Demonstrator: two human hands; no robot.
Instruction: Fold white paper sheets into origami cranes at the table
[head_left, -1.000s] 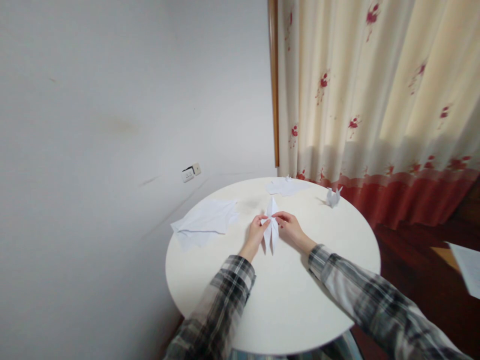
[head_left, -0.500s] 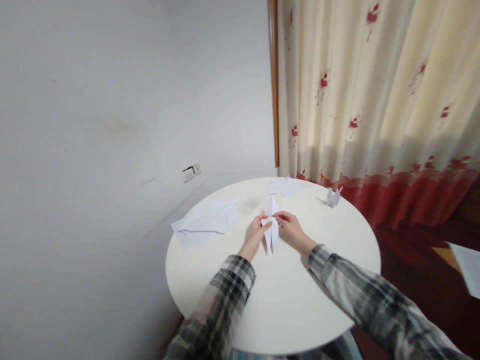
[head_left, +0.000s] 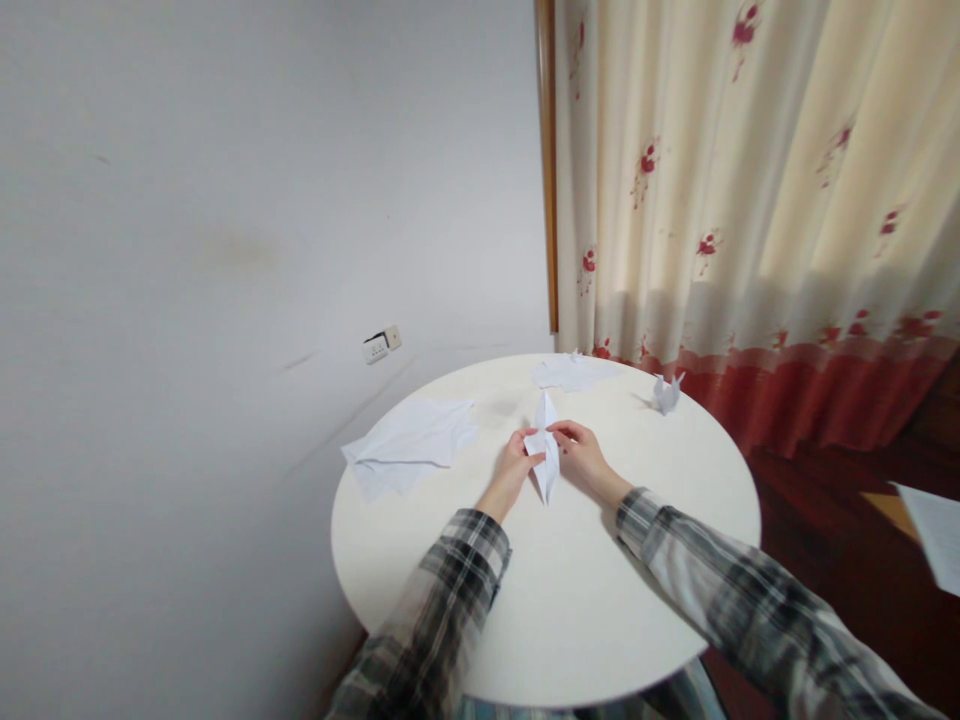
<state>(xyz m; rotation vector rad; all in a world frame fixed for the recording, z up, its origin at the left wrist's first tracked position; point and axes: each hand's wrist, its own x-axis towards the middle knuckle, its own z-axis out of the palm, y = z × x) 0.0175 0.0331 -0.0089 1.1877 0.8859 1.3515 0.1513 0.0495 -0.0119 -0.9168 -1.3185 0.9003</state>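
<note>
A narrow, pointed piece of folded white paper (head_left: 545, 450) lies on the round white table (head_left: 570, 600), its long axis pointing away from me. My left hand (head_left: 512, 464) pinches its left edge near the middle, fingers closed on the paper. My right hand (head_left: 581, 455) pinches the right edge at the same height, fingers also closed on it. Both sleeves are grey plaid.
A loose pile of white sheets (head_left: 412, 445) lies at the table's left rim. Another crumpled white paper (head_left: 566, 373) sits at the far edge. A small folded paper figure (head_left: 667, 393) stands at the far right. Wall on the left, flowered curtain (head_left: 750, 200) behind.
The two lower points of the folded paper, split apart a second ago, now lie together as one tip. Both hands have stayed almost in place on the paper.
</note>
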